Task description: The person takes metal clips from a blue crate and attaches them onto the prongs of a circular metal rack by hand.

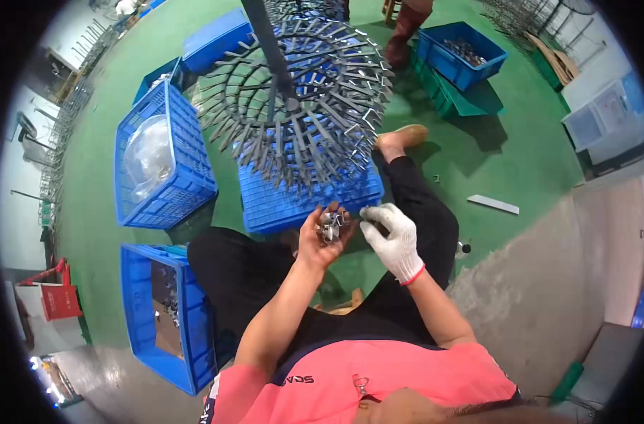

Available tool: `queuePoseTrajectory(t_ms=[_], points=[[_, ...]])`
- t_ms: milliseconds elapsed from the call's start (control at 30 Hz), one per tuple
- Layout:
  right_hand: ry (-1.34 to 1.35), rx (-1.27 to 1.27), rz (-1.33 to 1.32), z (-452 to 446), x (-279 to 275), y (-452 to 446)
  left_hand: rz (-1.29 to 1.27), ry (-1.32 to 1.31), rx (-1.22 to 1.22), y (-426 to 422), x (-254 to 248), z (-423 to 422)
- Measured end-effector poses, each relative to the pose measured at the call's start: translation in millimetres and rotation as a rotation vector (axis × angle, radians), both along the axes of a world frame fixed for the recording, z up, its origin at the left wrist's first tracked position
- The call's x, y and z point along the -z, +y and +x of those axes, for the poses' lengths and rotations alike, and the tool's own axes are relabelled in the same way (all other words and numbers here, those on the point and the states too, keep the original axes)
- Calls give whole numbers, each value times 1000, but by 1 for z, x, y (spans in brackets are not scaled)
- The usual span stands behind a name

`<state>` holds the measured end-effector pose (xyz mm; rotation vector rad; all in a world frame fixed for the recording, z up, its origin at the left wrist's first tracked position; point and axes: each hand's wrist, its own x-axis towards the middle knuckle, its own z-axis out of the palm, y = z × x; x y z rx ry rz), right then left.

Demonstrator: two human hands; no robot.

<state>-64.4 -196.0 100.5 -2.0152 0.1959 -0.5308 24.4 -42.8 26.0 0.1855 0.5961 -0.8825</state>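
Cupped palm up, my bare left hand (323,237) holds several small shiny metal parts (332,226). My right hand (392,237) wears a white glove with a red cuff; its thumb and index finger come together just right of the left hand's fingertips, and what they hold, if anything, is too small to name. Beyond both hands stands a round metal rack (293,106) with many radiating prongs, some carrying small shiny pieces at their tips. Under the rack lies an upturned blue crate (265,205).
On the left are a blue basket (187,141) with a clear plastic bag and a blue crate (142,318) with metal parts. A blue bin (470,74) sits at the upper right, near another person's leg (404,32). A white strip (493,204) lies on the green floor.
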Motion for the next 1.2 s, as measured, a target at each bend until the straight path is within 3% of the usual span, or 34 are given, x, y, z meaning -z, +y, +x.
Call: queuePoseTrajectory(t_ms=[167,267,400,500,633,667,800,900,967,1033,1133,1200], points=[[246,-112,-113,17,25,-28,170,16,217,-17,38,6],[336,-242,44,26,58,-38,74,-72,271,-17,59,10],[343,-270,211,35,79,-38,152,-10,263,-12,72,16],[535,-224,235,40,82,-35,223,-49,316,-10,79,19],[435,-195,107,44,93,-24,205,-13,269,-9,106,19],[347,-162,49,45,99,-20,263,-28,285,-11,91,20],[364,117,26,52,110,-6,274,-157,392,-3,117,29],[532,137,-134,61,112,-5,417,-361,456,3,111,34],[473,109,-240,63,119,-2,577,-481,454,-4,107,35],[576,122,-215,68,125,3,738,-648,461,-11,117,39],[577,163,-109,73,137,5,810,-685,548,-6,130,55],[603,149,9,75,148,1,838,-715,479,-10,134,56]])
